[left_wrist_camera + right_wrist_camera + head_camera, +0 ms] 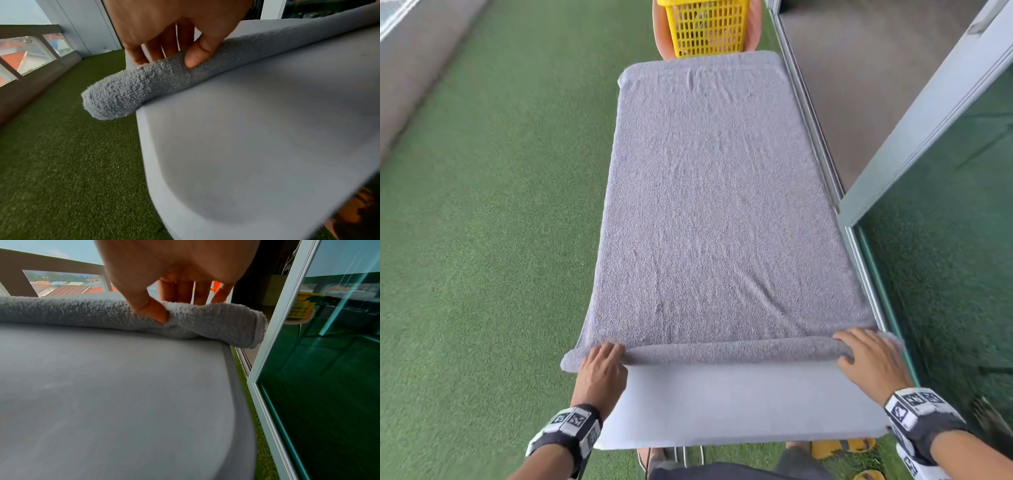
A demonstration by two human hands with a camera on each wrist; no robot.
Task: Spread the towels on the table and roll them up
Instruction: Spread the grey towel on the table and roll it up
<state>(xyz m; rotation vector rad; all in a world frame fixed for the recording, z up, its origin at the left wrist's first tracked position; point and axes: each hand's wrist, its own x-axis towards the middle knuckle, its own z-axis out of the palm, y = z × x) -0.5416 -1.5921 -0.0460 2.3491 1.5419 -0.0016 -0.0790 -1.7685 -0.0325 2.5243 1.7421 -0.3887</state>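
A grey towel point(709, 192) lies spread along the grey table point(739, 404) and covers most of it. Its near edge is curled into a thin roll point(729, 353) that runs across the table's width. My left hand point(602, 363) grips the roll's left end point(127, 91), thumb in front and fingers behind. My right hand point(866, 356) pinches the right end point(226, 324) the same way, thumb pressed into the cloth. Both ends of the roll stick out past the table's sides.
A yellow slatted basket point(707, 27) stands on an orange seat beyond the table's far end. Green artificial turf point(482, 240) lies to the left. A glass sliding door point(945, 240) with a metal frame runs close along the right. Yellow sandals point(842, 447) show under the near edge.
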